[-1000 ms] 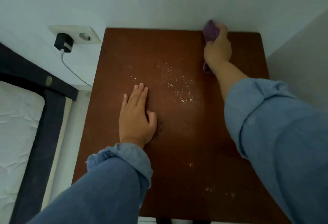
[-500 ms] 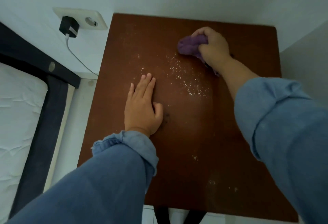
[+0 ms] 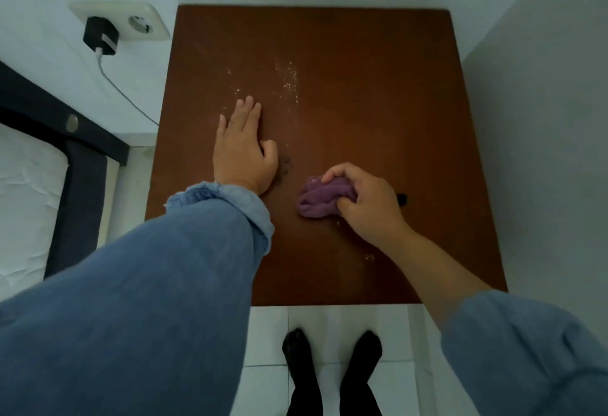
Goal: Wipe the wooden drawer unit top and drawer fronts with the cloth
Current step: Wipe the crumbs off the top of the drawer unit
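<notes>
The right hand (image 3: 368, 205) grips the bunched purple cloth (image 3: 320, 200) against the unit top (image 3: 378, 93), near its middle. The left hand (image 3: 243, 149) lies flat and spread on the wood, just beside. White specks (image 3: 289, 79) dot the far part.

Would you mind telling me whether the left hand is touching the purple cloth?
Apart. The head view shows bare brown top between the left hand and the purple cloth.
</notes>
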